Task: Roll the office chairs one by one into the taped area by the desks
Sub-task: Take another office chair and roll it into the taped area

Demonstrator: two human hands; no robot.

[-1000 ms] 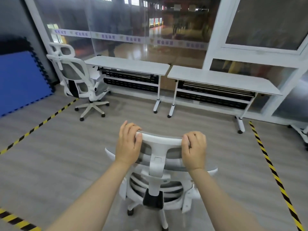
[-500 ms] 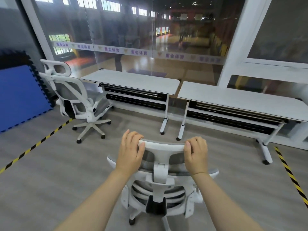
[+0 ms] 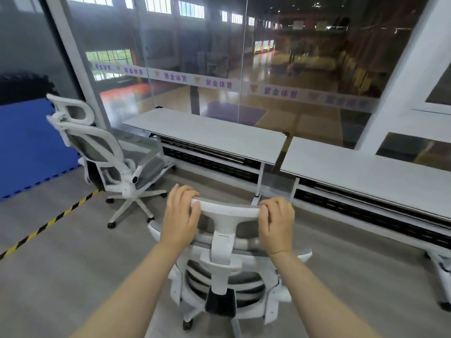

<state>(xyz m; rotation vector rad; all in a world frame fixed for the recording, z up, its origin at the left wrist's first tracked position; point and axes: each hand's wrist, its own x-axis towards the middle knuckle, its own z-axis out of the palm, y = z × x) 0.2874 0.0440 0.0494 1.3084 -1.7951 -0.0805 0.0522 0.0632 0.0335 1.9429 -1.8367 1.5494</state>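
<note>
A white office chair with grey mesh (image 3: 223, 262) stands right in front of me, its back toward me. My left hand (image 3: 179, 218) grips the left end of its headrest and my right hand (image 3: 277, 224) grips the right end. Two grey-topped desks stand ahead against the glass wall, the left desk (image 3: 207, 131) and the right desk (image 3: 366, 167). A second white mesh chair (image 3: 107, 154) is parked at the left desk's near corner, inside the yellow-black floor tape (image 3: 48, 224).
A blue foam mat (image 3: 31, 145) leans against the left wall behind the parked chair. A glass partition (image 3: 219, 57) and a white pillar (image 3: 395, 81) close off the space behind the desks. Grey floor lies between my chair and the parked one.
The chair and I have rolled forward toward the desks, which now look larger and closer. The right-hand tape line has left the view. Both hands keep the same hold on the headrest.
</note>
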